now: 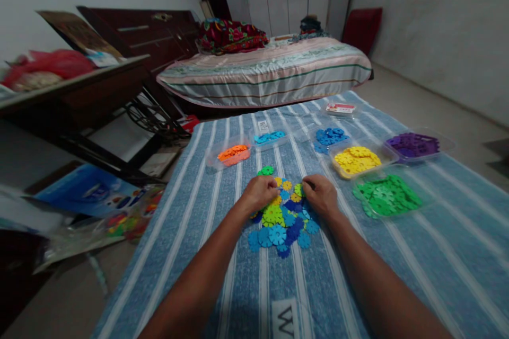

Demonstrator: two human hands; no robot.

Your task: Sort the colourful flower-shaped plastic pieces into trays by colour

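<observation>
A loose pile of snowflake-shaped plastic discs (277, 234) in blue, lime green and yellow lies in the middle of the striped cloth. My left hand (260, 192) is at the pile's upper left edge, its fingers curled closed; whatever they pinch is hidden. Just beyond it lies a bright green disc (266, 170). On the pile's right side my right hand (321, 194) is also closed, fingertips beside a lime green disc (298, 189). Whether it grips that disc I cannot tell. Small yellow and blue discs lie between the two hands.
Clear plastic tubs hold sorted discs: orange (234, 154), light blue (270, 137), dark blue (331, 136), yellow (357, 160), purple (413, 145) and green (387, 196). A clear container with a red-and-white label (340, 108) sits at the far edge. Beyond stands a bed (262, 77).
</observation>
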